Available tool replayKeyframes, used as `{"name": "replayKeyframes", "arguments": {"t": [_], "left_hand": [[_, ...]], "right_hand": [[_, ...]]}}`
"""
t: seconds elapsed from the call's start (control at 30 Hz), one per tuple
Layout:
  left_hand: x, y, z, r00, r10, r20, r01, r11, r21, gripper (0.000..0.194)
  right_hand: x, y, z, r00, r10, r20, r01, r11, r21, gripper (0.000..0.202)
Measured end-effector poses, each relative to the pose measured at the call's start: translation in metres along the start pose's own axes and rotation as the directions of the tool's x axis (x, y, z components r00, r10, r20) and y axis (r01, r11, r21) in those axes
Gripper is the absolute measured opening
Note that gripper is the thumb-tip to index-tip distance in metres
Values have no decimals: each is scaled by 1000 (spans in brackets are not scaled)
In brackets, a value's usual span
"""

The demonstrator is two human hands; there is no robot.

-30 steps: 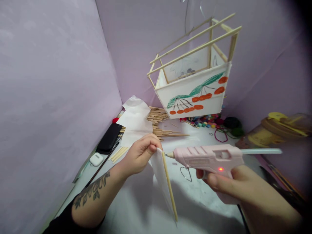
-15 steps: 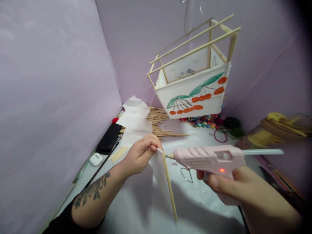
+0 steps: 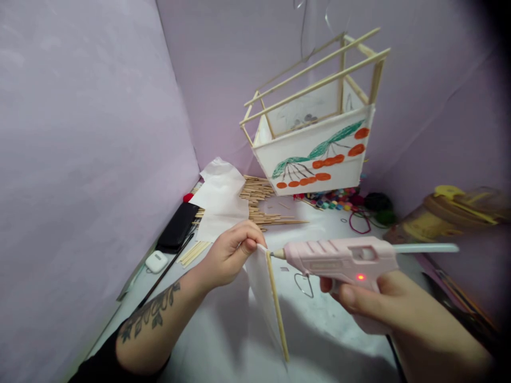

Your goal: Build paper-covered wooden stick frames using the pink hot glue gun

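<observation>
My left hand (image 3: 233, 252) pinches the upper corner of a white paper panel (image 3: 261, 290), which has a thin wooden stick (image 3: 277, 306) along its right edge. The panel hangs downward, tilted. My right hand (image 3: 367, 298) is wrapped round the handle of a pink glue gun (image 3: 339, 256) with a red light lit and a pale glue stick (image 3: 425, 248) out of its back. The gun's nozzle touches or nearly touches the top end of the wooden stick, close beside my left fingers.
A paper-sided stick frame (image 3: 319, 154) with painted red berries hangs ahead. Behind my left hand lie white paper (image 3: 221, 197) and many sticks (image 3: 259, 189). A black case (image 3: 178, 226) and white earbud case (image 3: 156, 261) lie left; a lidded cup (image 3: 443, 213) stands right.
The hanging frame and the rest of the view have shifted very slightly. Both hands keep their holds, and the nozzle stays at the stick's top end.
</observation>
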State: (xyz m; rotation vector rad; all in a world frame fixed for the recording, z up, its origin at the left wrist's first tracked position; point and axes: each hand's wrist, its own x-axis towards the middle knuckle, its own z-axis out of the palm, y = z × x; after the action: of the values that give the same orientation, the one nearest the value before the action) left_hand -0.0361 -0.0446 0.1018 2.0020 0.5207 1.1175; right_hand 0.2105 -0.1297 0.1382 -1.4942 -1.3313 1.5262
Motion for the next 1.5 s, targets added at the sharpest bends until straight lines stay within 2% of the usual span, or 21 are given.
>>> {"name": "replayKeyframes", "arguments": {"t": [0.33, 0.57, 0.7, 1.0, 1.2, 1.5], "left_hand": [[-2, -2, 0, 1000, 1, 4, -1, 1000, 17, 32], [-1, -1, 0, 1000, 6, 0, -6, 999, 33, 34], [-1, 1, 2, 1000, 17, 5, -17, 999, 37, 34], [0, 1, 2, 1000, 14, 14, -14, 1000, 23, 32], [-1, 0, 1, 1000, 20, 15, -21, 999, 25, 33], [-1, 1, 1, 1000, 7, 18, -7, 1000, 24, 33]], "right_hand": [[1, -1, 1, 998, 28, 55, -29, 999, 23, 63], [4, 2, -2, 1000, 11, -3, -11, 1000, -16, 60], [4, 3, -1, 1000, -18, 12, 18, 1000, 0, 59], [0, 3, -1, 1000, 24, 5, -25, 1000, 20, 63], [3, 5, -4, 999, -44, -20, 43, 999, -19, 58], [0, 2, -3, 1000, -17, 15, 17, 1000, 18, 56]]}}
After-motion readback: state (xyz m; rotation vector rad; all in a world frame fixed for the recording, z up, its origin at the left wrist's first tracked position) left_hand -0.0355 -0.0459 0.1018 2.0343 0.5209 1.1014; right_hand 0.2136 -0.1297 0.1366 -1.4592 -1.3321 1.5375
